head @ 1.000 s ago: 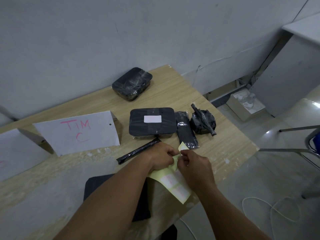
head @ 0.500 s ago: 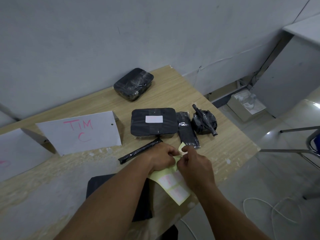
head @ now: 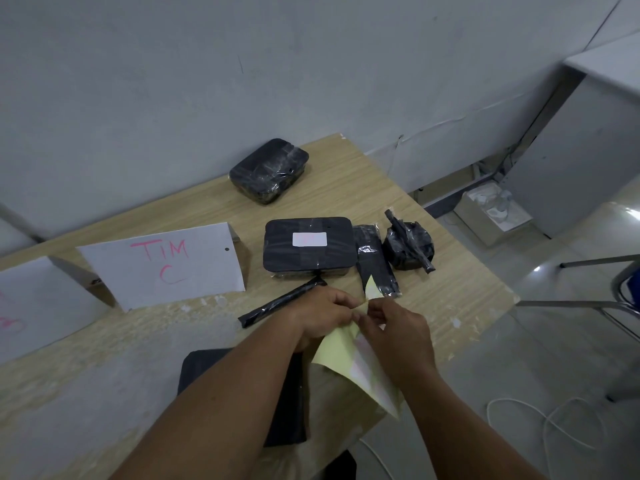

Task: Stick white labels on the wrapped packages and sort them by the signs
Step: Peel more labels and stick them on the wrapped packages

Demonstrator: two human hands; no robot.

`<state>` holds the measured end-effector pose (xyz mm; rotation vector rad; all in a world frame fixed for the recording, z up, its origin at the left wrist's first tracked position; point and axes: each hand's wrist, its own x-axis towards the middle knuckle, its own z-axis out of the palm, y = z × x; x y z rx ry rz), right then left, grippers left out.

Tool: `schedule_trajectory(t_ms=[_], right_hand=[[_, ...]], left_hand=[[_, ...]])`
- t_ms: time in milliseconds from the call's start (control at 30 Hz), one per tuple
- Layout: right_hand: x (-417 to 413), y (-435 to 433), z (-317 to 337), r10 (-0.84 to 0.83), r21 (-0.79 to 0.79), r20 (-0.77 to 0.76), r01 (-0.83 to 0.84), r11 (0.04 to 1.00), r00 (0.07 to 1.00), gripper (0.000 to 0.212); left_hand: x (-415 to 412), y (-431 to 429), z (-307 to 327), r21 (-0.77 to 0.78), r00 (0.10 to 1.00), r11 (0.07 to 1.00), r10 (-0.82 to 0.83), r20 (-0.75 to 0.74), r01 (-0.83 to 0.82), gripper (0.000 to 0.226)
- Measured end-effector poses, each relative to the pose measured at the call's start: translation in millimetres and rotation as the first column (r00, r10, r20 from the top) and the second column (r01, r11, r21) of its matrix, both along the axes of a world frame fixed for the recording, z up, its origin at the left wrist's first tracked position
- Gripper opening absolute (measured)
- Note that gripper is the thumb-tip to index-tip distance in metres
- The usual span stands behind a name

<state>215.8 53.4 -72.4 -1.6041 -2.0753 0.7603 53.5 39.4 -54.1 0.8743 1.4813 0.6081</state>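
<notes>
My left hand [head: 325, 318] and my right hand [head: 398, 329] both pinch the top of a yellow label sheet [head: 341, 355] that hangs over the table's near edge. Just beyond the hands lie black wrapped packages: a flat box with a white label [head: 308, 249], a slim flat pack [head: 375, 268], a round bundle [head: 408, 245] and a thin rod [head: 277, 303]. A further wrapped box [head: 268, 169] sits by the wall. The white sign "TIM C" [head: 162, 268] stands to the left.
The wooden table [head: 433, 289] ends just right of the packages. A second white sign [head: 31, 306] stands at the far left. A black flat item [head: 287, 410] lies under my left forearm. A white cable [head: 554, 431] and a metal chair frame [head: 588, 303] are on the floor at right.
The label sheet has folded and turned edge-on between my hands; its upper corner sticks up further. Both hands stay at the same spot.
</notes>
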Motion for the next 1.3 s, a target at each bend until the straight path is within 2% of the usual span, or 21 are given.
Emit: schedule_trajectory(t_ms=[100,200,367,567,667,800,900,1133,1233,1300], right_hand=[[0,-1,1,-0.001,0.052,0.051,-0.002,0.999,0.999,0.030],[-1,-1,0,0.026,0.037,0.066,-0.028,0.999,0.997,0.027],[-1,-2,1,0.081,0.062,0.166,-0.093,0.994,0.983,0.028],[0,-6,6,-0.005,0.015,0.042,0.005,1.000,0.999,0.018],[3,-5,7,-0.009,-0.016,0.062,0.010,1.000,0.998,0.017],[8,-6,7,-0.011,-0.061,0.055,0.014,0.998,0.998,0.016],[10,-7,8,-0.040,-0.122,0.007,0.041,0.992,0.999,0.019],[14,-3,7,-0.209,-0.241,-0.189,0.161,0.957,0.960,0.018],[16,0,7,-0.305,-0.318,-0.306,0.205,0.926,0.902,0.020],[17,0,7,-0.356,-0.346,-0.387,0.224,0.911,0.850,0.020]], left_hand=[[3,-1,0,-0.008,0.998,0.998,0.055,0.014,-0.054,0.019],[4,-1,1,0.001,0.998,0.998,0.062,0.008,-0.062,0.013],[2,-4,2,-0.008,0.997,0.998,0.061,-0.038,-0.062,0.021],[4,-6,2,0.035,0.994,0.996,0.086,-0.069,-0.083,0.013],[4,-5,1,0.068,0.982,0.997,0.055,-0.181,-0.043,0.011],[4,0,-2,0.087,0.864,0.986,-0.078,-0.498,0.139,0.012],[8,1,-5,0.040,0.750,0.974,-0.145,-0.646,0.224,0.013],[19,0,-12,-0.047,0.528,0.954,-0.205,-0.824,0.296,0.027],[23,-2,-12,-0.059,0.446,0.945,-0.207,-0.871,0.323,0.029],[24,-3,-12,-0.064,0.423,0.941,-0.210,-0.881,0.333,0.029]])
